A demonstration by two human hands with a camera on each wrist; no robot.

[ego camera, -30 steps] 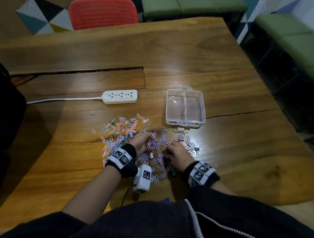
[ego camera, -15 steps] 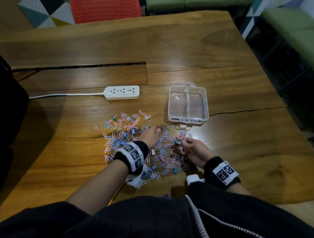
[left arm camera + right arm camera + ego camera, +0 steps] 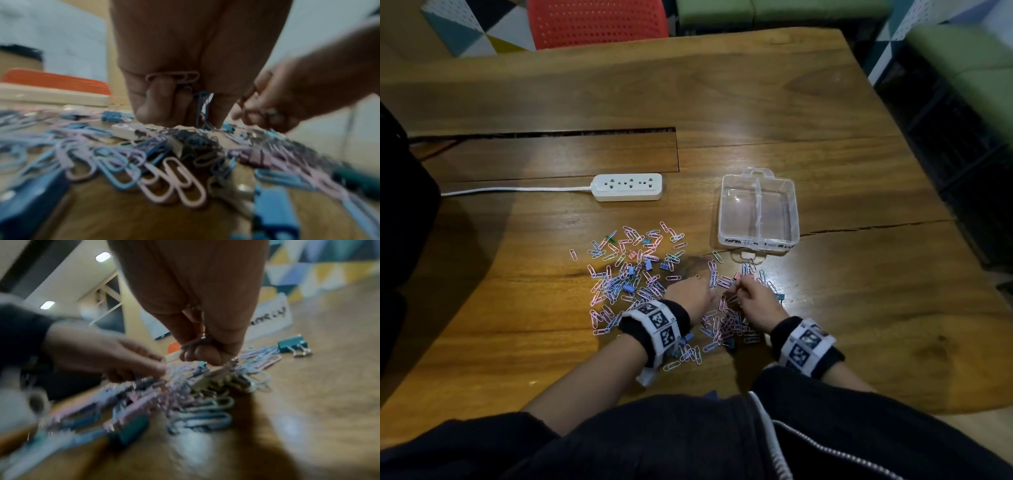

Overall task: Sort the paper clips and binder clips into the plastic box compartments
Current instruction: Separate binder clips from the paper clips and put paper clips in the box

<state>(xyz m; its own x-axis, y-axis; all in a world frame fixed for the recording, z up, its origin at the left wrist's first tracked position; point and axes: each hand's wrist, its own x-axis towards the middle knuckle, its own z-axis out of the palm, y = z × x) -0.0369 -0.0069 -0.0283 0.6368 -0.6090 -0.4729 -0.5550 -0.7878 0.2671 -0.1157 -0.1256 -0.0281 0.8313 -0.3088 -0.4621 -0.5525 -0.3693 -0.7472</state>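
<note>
Clips: paper clips (image 3: 619, 284) and small binder clips (image 3: 629, 288) lie mixed across the wooden table (image 3: 859, 308).
Box: plastic box (image 3: 792, 205) just beyond the pile, both compartments apparently unfilled.
Left hand (image 3: 688, 293): fingers curled, gripping several paper clips.
Right hand (image 3: 755, 301): fingertips pinching clips from the heap.
Risk: interlocked clips may drag binder clips into the wrong compartment or scatter.

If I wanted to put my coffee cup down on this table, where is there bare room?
Bare wood lies right of the plastic box, beyond the power strip, and left of the clip pile. It is crowded around the left hand and right hand, where clips run up to the box.
</note>
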